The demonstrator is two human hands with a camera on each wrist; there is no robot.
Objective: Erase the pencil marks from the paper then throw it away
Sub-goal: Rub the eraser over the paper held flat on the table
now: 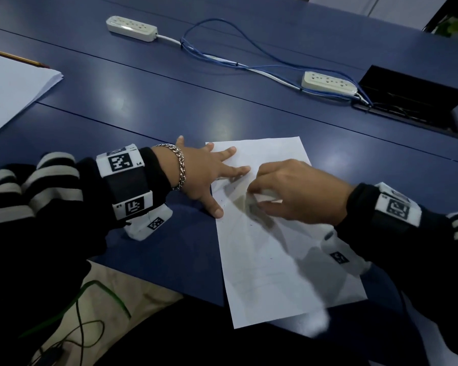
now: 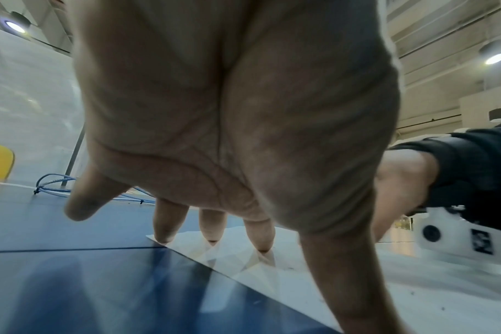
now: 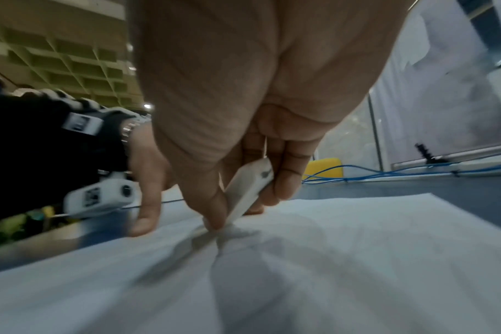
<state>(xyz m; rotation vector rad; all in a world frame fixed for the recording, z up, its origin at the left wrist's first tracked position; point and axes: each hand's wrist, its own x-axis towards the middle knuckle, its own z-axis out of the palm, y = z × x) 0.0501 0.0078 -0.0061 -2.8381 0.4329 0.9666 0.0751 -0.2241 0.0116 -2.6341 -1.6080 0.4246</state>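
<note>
A white sheet of paper (image 1: 273, 260) lies on the blue table (image 1: 148, 107), its near end over the table's front edge. Faint pencil marks and eraser crumbs show near its upper left. My left hand (image 1: 209, 173) lies flat with spread, straight fingers (image 2: 261, 235) pressing the paper's (image 2: 415, 282) upper left corner. My right hand (image 1: 288, 191) pinches a white eraser (image 3: 249, 189) between thumb and fingers, its lower tip pressed on the paper (image 3: 358, 259). In the head view the eraser (image 1: 267, 198) shows only partly under the fingers.
A stack of white paper (image 1: 8, 88) with a yellow pencil (image 1: 16, 58) lies at the far left. Two white power strips (image 1: 131, 28) (image 1: 329, 83) with blue cables (image 1: 222, 56) run across the back. An open black cable hatch (image 1: 413, 101) sits at the right.
</note>
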